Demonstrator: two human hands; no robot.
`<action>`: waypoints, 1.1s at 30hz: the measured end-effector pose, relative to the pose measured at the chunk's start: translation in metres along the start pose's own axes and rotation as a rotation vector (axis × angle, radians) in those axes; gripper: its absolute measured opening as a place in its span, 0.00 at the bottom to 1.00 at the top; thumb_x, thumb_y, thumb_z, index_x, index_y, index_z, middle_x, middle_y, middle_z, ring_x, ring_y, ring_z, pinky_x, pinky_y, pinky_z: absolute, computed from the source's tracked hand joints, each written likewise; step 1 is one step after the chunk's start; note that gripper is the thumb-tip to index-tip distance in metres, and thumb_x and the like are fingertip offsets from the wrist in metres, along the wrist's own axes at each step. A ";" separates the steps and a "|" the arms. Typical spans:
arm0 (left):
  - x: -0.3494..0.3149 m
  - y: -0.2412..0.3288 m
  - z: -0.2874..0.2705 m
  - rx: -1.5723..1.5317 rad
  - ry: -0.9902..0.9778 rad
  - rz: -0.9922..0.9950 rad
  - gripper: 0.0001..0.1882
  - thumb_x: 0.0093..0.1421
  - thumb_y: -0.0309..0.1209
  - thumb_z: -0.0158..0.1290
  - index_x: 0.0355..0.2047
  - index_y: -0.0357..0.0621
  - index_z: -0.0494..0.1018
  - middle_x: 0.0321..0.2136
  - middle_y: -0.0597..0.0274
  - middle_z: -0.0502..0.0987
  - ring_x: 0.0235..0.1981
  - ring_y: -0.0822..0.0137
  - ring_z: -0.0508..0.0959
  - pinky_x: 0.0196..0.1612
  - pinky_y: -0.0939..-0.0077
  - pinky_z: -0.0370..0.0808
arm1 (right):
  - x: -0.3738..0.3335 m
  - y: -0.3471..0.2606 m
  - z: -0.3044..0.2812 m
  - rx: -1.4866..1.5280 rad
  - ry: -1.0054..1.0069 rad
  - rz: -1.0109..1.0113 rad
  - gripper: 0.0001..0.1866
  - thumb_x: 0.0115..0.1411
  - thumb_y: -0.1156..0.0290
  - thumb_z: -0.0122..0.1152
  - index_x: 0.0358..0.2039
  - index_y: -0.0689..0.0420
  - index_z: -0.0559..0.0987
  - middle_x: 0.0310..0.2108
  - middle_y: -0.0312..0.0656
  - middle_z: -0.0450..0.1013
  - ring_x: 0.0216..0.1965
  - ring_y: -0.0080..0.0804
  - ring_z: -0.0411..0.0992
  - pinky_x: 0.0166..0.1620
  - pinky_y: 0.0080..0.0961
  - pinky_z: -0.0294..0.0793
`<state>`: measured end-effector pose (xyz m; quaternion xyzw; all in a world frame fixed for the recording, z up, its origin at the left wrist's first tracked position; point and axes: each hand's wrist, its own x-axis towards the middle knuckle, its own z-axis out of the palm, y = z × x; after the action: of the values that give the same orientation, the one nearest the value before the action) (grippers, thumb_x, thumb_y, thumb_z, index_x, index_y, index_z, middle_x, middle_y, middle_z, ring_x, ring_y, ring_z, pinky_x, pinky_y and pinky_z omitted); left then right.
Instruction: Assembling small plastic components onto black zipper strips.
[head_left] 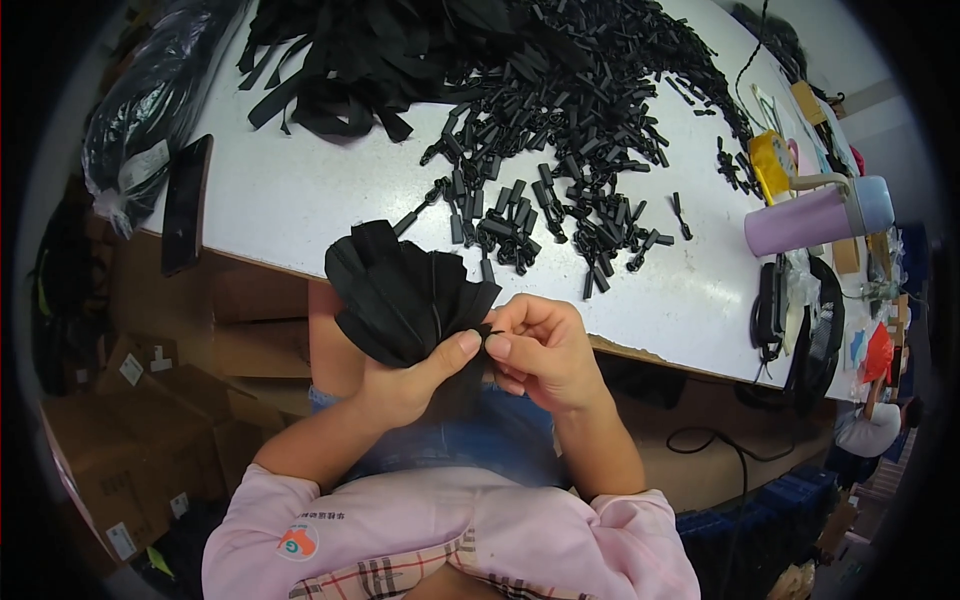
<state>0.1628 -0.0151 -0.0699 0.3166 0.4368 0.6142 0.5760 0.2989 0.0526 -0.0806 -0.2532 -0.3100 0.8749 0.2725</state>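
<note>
A fanned bundle of black zipper tapes (pixel 395 290) is gripped in my left hand (pixel 420 380), with its spread ends pointing up and to the left, in front of the table edge. Beside it my right hand (pixel 545 345) is closed in a pinch against the bundle's right side, close to my left thumb. Something small and dark shows between the fingertips; whether it is a tape end or a slider I cannot tell. Past my hands, a large heap of black zipper sliders with long pulls (pixel 590 130) is spread over the white table (pixel 330 190).
More black zipper tapes (pixel 350 60) lie at the back left. Along the left edge are a dark phone (pixel 187 205) and a plastic-wrapped bundle (pixel 150 120). A lilac bottle (pixel 800 220) and yellow tape roll (pixel 770 165) occupy the right side. Cardboard boxes (pixel 150 440) stand below left.
</note>
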 end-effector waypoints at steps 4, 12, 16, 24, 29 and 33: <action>0.001 -0.001 0.002 -0.090 0.094 -0.013 0.11 0.48 0.21 0.50 0.35 0.35 0.67 0.33 0.59 0.71 0.35 0.71 0.70 0.40 0.79 0.67 | -0.001 0.009 0.007 -0.185 0.089 -0.183 0.03 0.50 0.79 0.53 0.25 0.64 0.69 0.18 0.34 0.65 0.14 0.13 0.60 0.16 0.09 0.58; 0.000 -0.002 0.001 0.135 0.066 0.077 0.12 0.51 0.22 0.48 0.38 0.35 0.66 0.33 0.61 0.70 0.35 0.73 0.70 0.39 0.81 0.68 | -0.002 0.009 0.000 0.066 -0.026 -0.074 0.03 0.52 0.78 0.51 0.27 0.64 0.68 0.19 0.34 0.64 0.15 0.12 0.59 0.15 0.09 0.58; 0.001 0.000 0.001 0.131 0.116 0.031 0.13 0.48 0.20 0.50 0.36 0.36 0.67 0.32 0.60 0.71 0.34 0.71 0.71 0.39 0.79 0.68 | -0.003 0.013 0.002 0.036 0.008 -0.061 0.05 0.53 0.77 0.50 0.28 0.65 0.68 0.20 0.34 0.64 0.15 0.12 0.59 0.14 0.10 0.58; 0.000 -0.003 0.003 0.099 0.115 0.085 0.12 0.48 0.21 0.50 0.35 0.37 0.68 0.33 0.60 0.71 0.34 0.72 0.70 0.39 0.80 0.67 | -0.005 0.022 0.006 -0.391 0.126 -0.283 0.06 0.55 0.74 0.49 0.31 0.63 0.69 0.20 0.31 0.63 0.15 0.11 0.57 0.17 0.08 0.56; -0.001 0.001 -0.002 0.207 0.077 0.090 0.11 0.49 0.23 0.51 0.35 0.38 0.68 0.32 0.62 0.70 0.35 0.73 0.69 0.40 0.80 0.66 | -0.009 0.017 0.003 -0.366 0.046 -0.240 0.06 0.55 0.74 0.48 0.32 0.63 0.69 0.20 0.31 0.63 0.14 0.11 0.57 0.16 0.09 0.55; 0.001 0.006 -0.007 0.353 -0.075 0.102 0.11 0.52 0.27 0.48 0.36 0.39 0.67 0.31 0.64 0.69 0.33 0.74 0.68 0.37 0.81 0.65 | -0.010 0.019 0.005 -0.317 0.074 -0.228 0.06 0.56 0.73 0.47 0.31 0.63 0.68 0.18 0.32 0.62 0.13 0.12 0.56 0.14 0.10 0.55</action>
<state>0.1538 -0.0150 -0.0677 0.4571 0.4993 0.5442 0.4956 0.2966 0.0315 -0.0873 -0.2884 -0.4601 0.7688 0.3378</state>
